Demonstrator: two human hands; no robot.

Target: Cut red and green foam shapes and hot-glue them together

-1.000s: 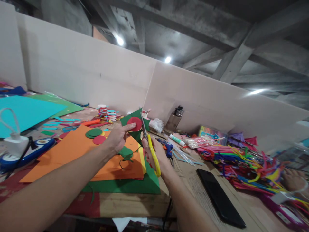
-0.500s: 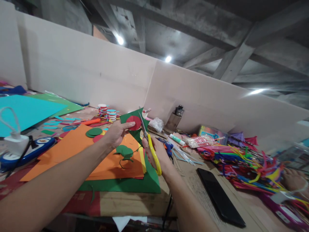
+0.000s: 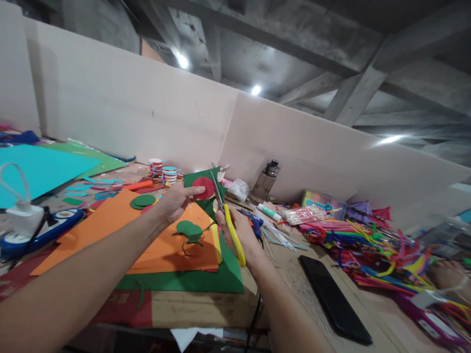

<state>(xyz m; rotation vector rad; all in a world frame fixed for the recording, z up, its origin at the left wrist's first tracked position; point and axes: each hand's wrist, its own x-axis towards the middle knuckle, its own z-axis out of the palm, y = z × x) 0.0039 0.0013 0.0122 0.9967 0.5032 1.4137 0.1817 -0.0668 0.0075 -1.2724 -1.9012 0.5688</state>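
Observation:
Between thumb and fingers, my left hand (image 3: 175, 202) pinches a red paper circle (image 3: 206, 188) laid against a piece of green paper (image 3: 198, 175). My right hand (image 3: 237, 228) is closed around the yellow handles of a pair of scissors (image 3: 231, 225). The scissor blades point up and cross the green paper just right of the red circle. Below my hands, green paper offcuts (image 3: 189, 231) rest on orange sheets (image 3: 147, 255), with a larger green sheet (image 3: 206, 284) underneath. Cut green circles (image 3: 143, 201) lie left of my left wrist.
A black phone (image 3: 333, 296) lies at right, beside a heap of colourful pipe cleaners (image 3: 382, 245). Behind stand a bottle (image 3: 265, 181), a glue stick (image 3: 269, 212) and a blue glue gun (image 3: 256, 223). Another person's hand (image 3: 447, 277) is at the far right. Turquoise sheets (image 3: 44, 169) lie left.
The scissor blades look slightly more closed across the green paper, which has tilted a little. Both hands stay in nearly the same place.

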